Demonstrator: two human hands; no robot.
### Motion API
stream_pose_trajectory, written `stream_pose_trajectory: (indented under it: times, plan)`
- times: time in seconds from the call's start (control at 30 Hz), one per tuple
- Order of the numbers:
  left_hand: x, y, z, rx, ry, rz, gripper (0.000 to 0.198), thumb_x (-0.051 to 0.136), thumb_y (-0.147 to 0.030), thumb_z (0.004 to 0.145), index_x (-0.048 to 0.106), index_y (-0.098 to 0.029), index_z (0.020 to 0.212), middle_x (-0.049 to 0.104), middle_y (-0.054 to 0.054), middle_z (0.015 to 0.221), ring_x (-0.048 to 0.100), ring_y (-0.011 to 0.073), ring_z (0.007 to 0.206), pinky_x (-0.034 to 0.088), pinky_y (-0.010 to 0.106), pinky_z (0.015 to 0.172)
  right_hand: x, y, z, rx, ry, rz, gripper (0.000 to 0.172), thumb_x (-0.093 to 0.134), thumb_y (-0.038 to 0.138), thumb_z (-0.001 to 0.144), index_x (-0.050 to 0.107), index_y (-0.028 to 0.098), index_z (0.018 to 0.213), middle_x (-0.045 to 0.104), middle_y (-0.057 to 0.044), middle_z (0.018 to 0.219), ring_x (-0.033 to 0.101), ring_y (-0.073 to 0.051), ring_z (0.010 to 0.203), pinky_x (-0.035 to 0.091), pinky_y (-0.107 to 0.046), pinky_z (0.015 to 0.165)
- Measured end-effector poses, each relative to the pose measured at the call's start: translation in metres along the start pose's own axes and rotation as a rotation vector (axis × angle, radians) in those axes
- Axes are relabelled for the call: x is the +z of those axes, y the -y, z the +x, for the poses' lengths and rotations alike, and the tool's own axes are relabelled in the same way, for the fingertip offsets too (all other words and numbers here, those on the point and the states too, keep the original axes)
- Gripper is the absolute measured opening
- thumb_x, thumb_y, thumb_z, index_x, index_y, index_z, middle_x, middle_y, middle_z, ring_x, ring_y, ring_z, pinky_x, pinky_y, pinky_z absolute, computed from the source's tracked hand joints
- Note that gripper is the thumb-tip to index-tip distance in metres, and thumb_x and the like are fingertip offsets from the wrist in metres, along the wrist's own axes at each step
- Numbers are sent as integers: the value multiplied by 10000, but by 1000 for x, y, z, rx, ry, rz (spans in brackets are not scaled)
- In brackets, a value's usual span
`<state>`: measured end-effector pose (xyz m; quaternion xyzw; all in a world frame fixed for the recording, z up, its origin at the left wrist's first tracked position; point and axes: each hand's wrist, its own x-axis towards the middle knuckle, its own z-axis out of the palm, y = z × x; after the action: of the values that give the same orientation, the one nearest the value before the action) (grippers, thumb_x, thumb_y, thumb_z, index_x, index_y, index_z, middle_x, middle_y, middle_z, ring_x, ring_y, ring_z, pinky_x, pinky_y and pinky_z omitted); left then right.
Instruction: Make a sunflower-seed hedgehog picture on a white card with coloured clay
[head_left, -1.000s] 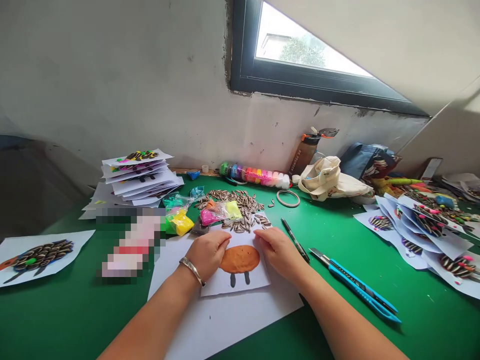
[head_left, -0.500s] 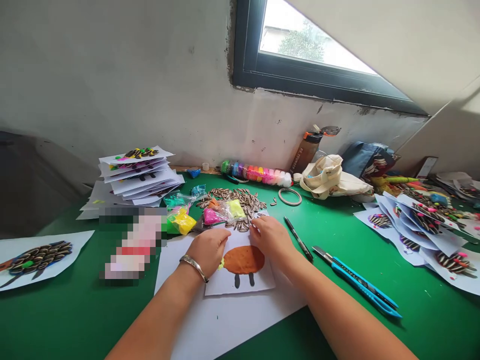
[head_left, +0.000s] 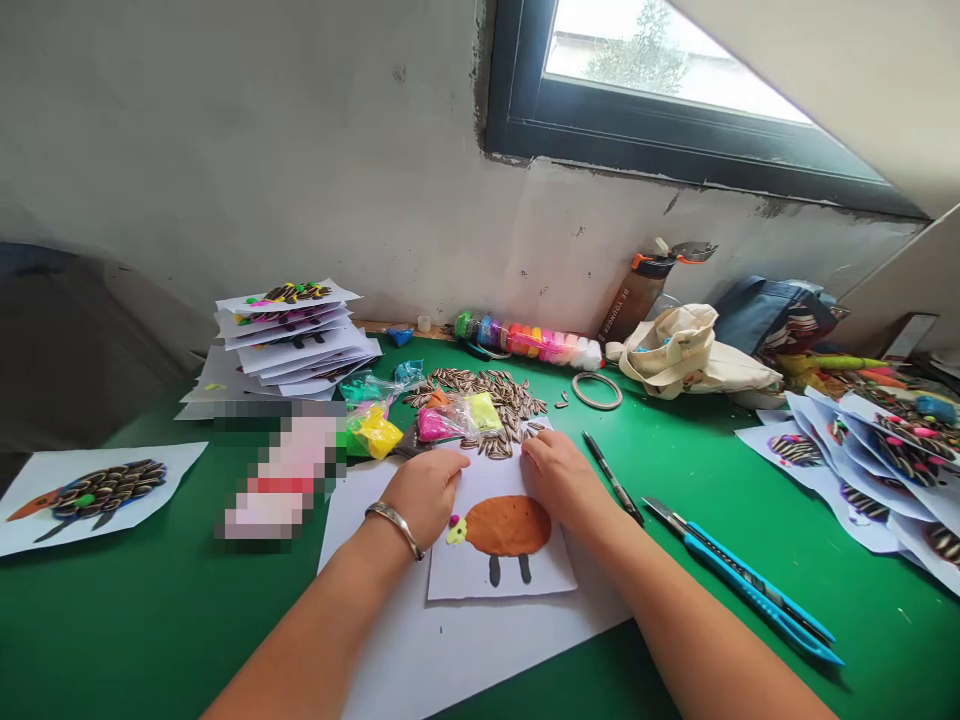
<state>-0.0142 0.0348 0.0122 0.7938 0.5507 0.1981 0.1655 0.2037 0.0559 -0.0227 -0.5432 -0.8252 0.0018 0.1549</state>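
Note:
A small white card [head_left: 501, 572] lies on a larger white sheet [head_left: 420, 650]. On the card is a flat orange clay oval [head_left: 508, 525] with a yellow head and two black legs. My left hand [head_left: 426, 492], with a metal bracelet on the wrist, rests on the card's upper left edge, fingers curled. My right hand [head_left: 559, 478] rests curled at the card's upper right corner, fingertips by the pile of striped sunflower seeds [head_left: 491, 395]. What either hand pinches, if anything, is hidden.
Small bags of coloured clay [head_left: 420, 425] lie by the seeds. A stack of finished cards [head_left: 289, 335] stands back left; more cards [head_left: 870, 450] lie right. A black pen [head_left: 611, 478] and blue utility knife [head_left: 750, 585] lie right of my hand. Clay tubs [head_left: 529, 342], a tape ring, bottle and cloth bag line the wall.
The view has shifted slightly left and up. My left hand slid off the clay's left end, uncovering the yellow head. My right hand stays by the seeds.

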Motion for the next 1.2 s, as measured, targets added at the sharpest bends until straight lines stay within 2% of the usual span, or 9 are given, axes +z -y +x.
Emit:
stream_pose_trajectory:
  times: [0.13,0.27,0.33,0.5,0.6,0.73,0.9,1.07,1.2]
  plan:
    - [1,-2,-2,21,-15,28,312,433,-130,816,691,-193,980,715,50,1026,650,193,968,506,300,890,-8,4,-1,15,-61,41,213,412,55,826,589,170,854,575,-90,856,496,-203,821,365,-282,734]
    - [2,-1,-3,29,-34,52,309,423,-137,832,683,-193,990,713,52,1028,648,191,961,507,303,879,-26,14,-6,162,-229,222,203,349,197,916,549,190,945,602,-68,845,530,-191,757,383,-286,694]
    - [1,0,-3,28,-37,60,309,422,-137,837,680,-185,999,710,59,1033,644,196,966,502,310,885,-34,19,-10,211,-172,324,202,350,274,929,542,212,944,610,-41,798,534,-177,690,384,-277,645]
    - [1,1,-1,39,-28,77,305,411,-141,848,680,-178,985,710,74,1001,639,210,936,503,329,856,-43,23,-29,300,18,543,129,463,332,870,553,241,883,582,12,673,512,-150,584,381,-261,572]
    - [3,1,-1,77,-2,84,279,424,-141,847,694,-191,902,702,71,968,616,215,930,478,339,866,-40,25,-38,362,21,733,172,480,359,857,577,228,803,573,8,666,530,-149,603,407,-258,570]
    - [6,1,-3,129,33,87,282,429,-150,860,700,-183,788,679,85,945,575,221,915,456,349,863,-29,25,-43,345,8,878,173,503,347,844,612,217,879,623,-15,739,579,-166,667,457,-279,625]
    - [8,1,-5,113,61,119,288,423,-141,865,700,-192,803,663,85,945,554,225,887,457,344,808,-18,14,-40,364,13,987,155,518,331,835,600,212,891,618,-4,682,596,-166,648,478,-290,637]
    - [7,-3,-5,94,107,186,288,413,-134,866,694,-190,842,653,82,971,553,219,842,461,340,769,-11,9,-29,391,1,979,146,519,325,827,598,208,863,610,0,680,566,-149,582,453,-263,544]
    - [5,-5,-5,83,120,211,291,406,-133,866,691,-192,861,651,83,989,562,221,857,465,340,768,-15,10,-27,349,-79,932,154,531,310,823,631,201,862,647,-24,779,590,-163,680,468,-281,638]
